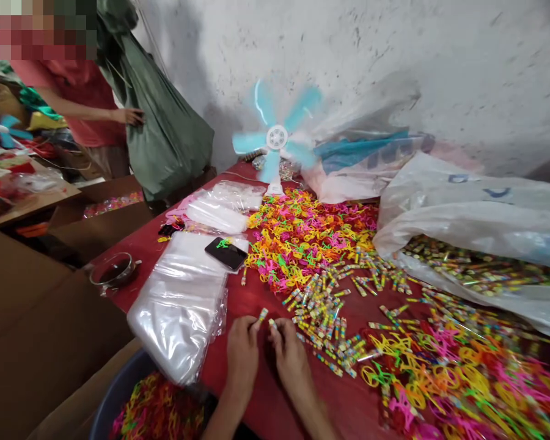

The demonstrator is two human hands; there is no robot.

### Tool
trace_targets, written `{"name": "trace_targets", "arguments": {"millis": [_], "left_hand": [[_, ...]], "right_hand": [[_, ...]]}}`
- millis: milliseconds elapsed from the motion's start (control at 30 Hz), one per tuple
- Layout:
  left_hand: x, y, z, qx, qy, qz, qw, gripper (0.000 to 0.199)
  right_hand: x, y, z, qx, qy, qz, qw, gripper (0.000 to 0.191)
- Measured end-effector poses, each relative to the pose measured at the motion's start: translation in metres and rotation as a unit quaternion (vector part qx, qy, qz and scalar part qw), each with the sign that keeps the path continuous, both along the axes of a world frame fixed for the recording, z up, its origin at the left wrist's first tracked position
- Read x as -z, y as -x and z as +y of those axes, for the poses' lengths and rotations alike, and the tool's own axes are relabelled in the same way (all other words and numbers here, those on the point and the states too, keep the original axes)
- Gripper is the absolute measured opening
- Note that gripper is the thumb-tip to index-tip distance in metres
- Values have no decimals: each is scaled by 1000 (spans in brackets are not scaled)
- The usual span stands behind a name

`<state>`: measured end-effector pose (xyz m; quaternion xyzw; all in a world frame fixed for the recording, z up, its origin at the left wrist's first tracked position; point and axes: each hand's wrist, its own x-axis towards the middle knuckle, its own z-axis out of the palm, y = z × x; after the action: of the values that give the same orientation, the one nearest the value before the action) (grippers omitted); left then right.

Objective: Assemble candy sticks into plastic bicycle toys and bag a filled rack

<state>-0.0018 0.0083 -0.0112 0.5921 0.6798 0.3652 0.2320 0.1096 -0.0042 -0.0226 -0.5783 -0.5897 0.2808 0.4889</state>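
Observation:
My left hand [242, 343] is closed in a pinch on a small printed tube [263, 315], yellow-green and white, which sticks up from the fingertips. Close beside it, my right hand [289, 347] pinches another small tube [272, 322], of which only the pale end shows. Both hands are over the red tabletop [266, 391]. A loose pile of similar printed tubes [323, 305] lies just right of my right hand. Behind it spreads a heap of bright plastic toy pieces [297, 238] in yellow, pink, green and orange.
Clear plastic bags [178, 299] lie left, with a phone [227, 253] on them. A blue-bladed fan [277, 137] spins behind. More toy pieces [440, 379] and a white sack of tubes [476, 201] are right. A person [80, 104] holds a green sack [165, 122].

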Motion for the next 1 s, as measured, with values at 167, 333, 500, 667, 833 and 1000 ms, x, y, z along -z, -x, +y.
{"name": "trace_targets", "arguments": {"millis": [167, 333, 500, 667, 833, 1000], "left_hand": [[-13, -19, 15, 112, -23, -30, 993, 31], [-38, -31, 77, 165, -97, 142, 971, 31], [-32, -38, 96, 224, -64, 214, 949, 30], [-21, -12, 65, 156, -86, 227, 957, 29], [-25, -11, 40, 140, -152, 223, 953, 16], [-17, -18, 26, 191, -166, 172, 952, 21]], "right_hand": [[4, -5, 15, 29, 68, 51, 996, 35], [3, -24, 24, -12, 46, -66, 997, 28], [6, -41, 32, 17, 31, -48, 998, 34], [5, -45, 31, 22, 77, 61, 995, 43], [-13, -32, 30, 17, 94, 113, 989, 47], [-19, -39, 29, 34, 99, 92, 990, 41]]}}
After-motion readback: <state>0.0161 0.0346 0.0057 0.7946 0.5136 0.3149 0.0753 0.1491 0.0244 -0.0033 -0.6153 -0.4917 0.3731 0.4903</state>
